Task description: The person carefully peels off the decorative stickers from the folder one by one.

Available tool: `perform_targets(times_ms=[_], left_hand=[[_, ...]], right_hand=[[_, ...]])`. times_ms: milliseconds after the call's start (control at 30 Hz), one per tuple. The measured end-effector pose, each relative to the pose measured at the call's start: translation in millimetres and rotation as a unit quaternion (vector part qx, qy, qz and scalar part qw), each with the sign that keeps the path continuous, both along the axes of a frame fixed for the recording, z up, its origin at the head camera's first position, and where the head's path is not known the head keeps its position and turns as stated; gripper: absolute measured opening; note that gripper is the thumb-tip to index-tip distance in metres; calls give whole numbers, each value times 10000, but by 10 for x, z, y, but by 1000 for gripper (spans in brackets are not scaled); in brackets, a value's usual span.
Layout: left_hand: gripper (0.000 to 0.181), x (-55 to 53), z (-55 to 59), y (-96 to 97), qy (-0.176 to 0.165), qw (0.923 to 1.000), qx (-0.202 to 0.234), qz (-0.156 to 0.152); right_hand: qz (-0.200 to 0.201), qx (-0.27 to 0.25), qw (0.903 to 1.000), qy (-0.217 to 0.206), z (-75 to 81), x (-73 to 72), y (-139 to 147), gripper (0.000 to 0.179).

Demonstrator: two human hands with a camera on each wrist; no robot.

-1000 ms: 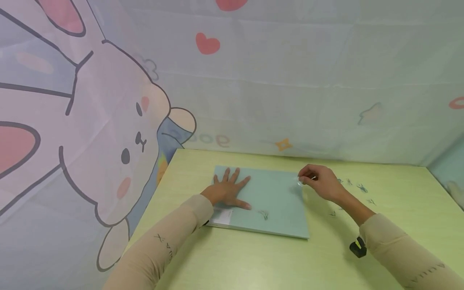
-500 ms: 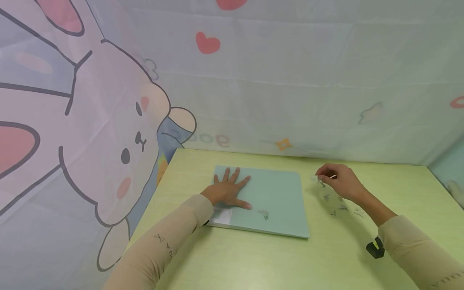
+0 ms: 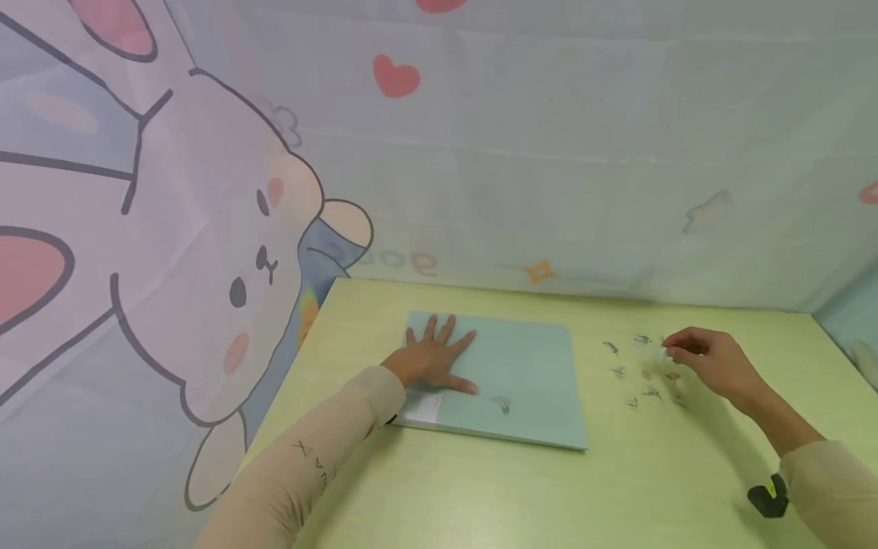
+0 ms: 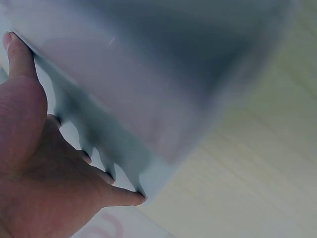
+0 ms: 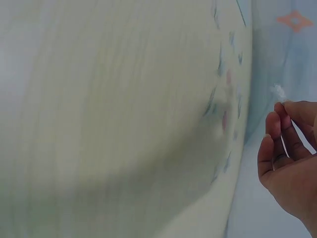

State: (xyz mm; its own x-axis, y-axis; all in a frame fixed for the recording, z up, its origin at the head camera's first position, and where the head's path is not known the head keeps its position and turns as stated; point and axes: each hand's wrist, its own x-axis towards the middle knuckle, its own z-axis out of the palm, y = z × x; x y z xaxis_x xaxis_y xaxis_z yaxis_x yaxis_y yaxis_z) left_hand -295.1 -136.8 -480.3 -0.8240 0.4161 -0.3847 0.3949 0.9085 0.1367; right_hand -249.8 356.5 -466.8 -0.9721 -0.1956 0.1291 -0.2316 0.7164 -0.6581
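A flat pale green folder (image 3: 528, 358) with a whitish label (image 3: 420, 408) at its lower left lies on the table. My left hand (image 3: 435, 361) rests on its left part with fingers spread, and the left wrist view shows the fingertips touching the surface. To the right of the folder, my right hand (image 3: 716, 362) pinches a small clear piece of film (image 5: 279, 91) between thumb and fingertips, above a loose group of small plant-patterned pieces (image 3: 619, 372). Another such piece with thin stems (image 3: 503, 404) lies on the folder's lower middle.
The light yellow-green table (image 3: 466, 488) ends at a back edge against a hanging cloth (image 3: 549, 152) printed with hearts and a large rabbit (image 3: 226, 252). A small black device (image 3: 768, 497) sits under my right sleeve.
My right hand has moved right, from the folder's right edge to over the small patterned pieces, still pinching the clear film. The left hand stays in place on the folder.
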Motion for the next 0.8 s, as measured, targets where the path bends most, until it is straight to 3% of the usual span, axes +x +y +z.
perform_targets(times_ms=[167, 400, 600, 800], left_hand=[[112, 79, 108, 13, 24, 10000, -28, -6], [111, 92, 103, 16, 96, 9999, -48, -42], [112, 62, 72, 4, 63, 10000, -18, -38], [112, 58, 69, 1, 32, 10000, -8, -60]], right_hand=[[-243, -15, 9995, -199, -85, 103, 294, 30], [-343, 138, 9983, -454, -181, 256, 598, 31], [-409, 230, 9943, -962, -252, 342, 703, 36], [-499, 398, 9933, -966, -339, 368, 702, 34]])
